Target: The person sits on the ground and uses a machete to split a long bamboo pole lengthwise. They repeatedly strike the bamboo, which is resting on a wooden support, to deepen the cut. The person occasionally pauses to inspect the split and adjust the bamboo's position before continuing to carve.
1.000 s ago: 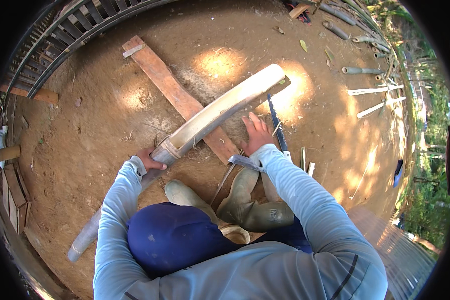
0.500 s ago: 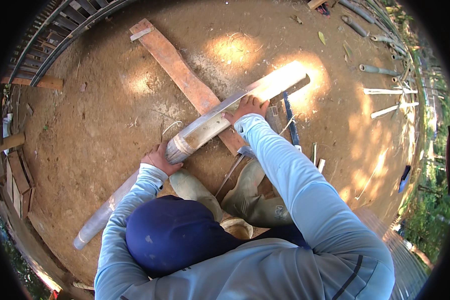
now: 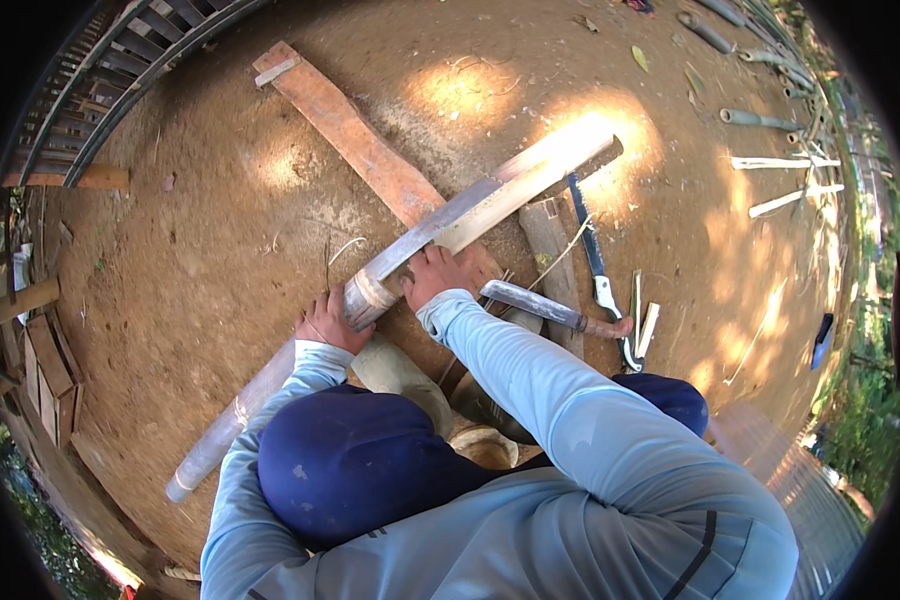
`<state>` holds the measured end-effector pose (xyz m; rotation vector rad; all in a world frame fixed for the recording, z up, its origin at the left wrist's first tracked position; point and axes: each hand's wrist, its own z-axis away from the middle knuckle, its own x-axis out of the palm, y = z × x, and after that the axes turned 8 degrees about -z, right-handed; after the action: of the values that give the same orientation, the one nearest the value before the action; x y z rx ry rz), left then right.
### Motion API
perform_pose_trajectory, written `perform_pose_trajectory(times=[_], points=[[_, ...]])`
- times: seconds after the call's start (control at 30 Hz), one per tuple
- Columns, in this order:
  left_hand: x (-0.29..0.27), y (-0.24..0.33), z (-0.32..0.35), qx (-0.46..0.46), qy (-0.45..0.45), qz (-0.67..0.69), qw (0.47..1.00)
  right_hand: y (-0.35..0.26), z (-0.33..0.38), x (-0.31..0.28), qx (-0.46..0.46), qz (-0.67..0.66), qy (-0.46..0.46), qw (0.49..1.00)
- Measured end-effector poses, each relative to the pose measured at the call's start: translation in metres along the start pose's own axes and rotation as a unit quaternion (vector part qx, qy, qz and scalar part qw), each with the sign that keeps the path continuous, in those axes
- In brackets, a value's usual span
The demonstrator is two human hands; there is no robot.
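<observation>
A thick bamboo pole (image 3: 460, 212) lies slantwise in front of me, rising to the far right across a reddish wooden plank (image 3: 355, 140). Its upper stretch is cut open lengthwise, showing the pale inside. My left hand (image 3: 332, 322) wraps round the whole, uncut part just below a node. On the cut part, just above that node, my right hand (image 3: 436, 274) curls its fingers over the edge; the fingertips are partly hidden. A machete (image 3: 535, 303) with a wooden handle lies by my right forearm, above my boot.
A handsaw (image 3: 588, 240) with a pale handle lies right of the pole, beside a short wooden piece (image 3: 550, 245). Bamboo lengths (image 3: 758, 119) lie at the far right. A slatted structure (image 3: 140, 60) stands at the upper left, and corrugated sheet (image 3: 785, 480) lies lower right.
My right hand has slid down the pole toward the node, close to my left hand. The machete shows more fully now, and my right knee has come into view.
</observation>
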<state>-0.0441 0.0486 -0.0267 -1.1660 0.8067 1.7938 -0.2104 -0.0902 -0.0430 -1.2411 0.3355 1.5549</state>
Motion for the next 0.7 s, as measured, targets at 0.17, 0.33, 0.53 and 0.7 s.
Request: perform_pose_trajectory(times=[0.17, 0.33, 0.53, 0.7], points=[[0.002, 0.000, 0.000, 0.000, -0.002, 0.010, 1.000, -0.012, 0.010, 0.006, -0.076, 0.007, -0.071, 0.994], [0.006, -0.004, 0.000, 0.003, -0.002, 0.006, 1.000, -0.017, -0.003, -0.001, -0.126, 0.022, -0.153, 0.980], [-0.002, -0.002, -0.001, 0.008, -0.004, 0.006, 1.000, 0.004, -0.032, 0.007, -0.239, 0.016, -0.156, 0.958], [-0.005, 0.000, 0.000, 0.004, -0.019, 0.004, 1.000, 0.031, -0.013, 0.004, -0.286, -0.024, -0.085, 0.954]])
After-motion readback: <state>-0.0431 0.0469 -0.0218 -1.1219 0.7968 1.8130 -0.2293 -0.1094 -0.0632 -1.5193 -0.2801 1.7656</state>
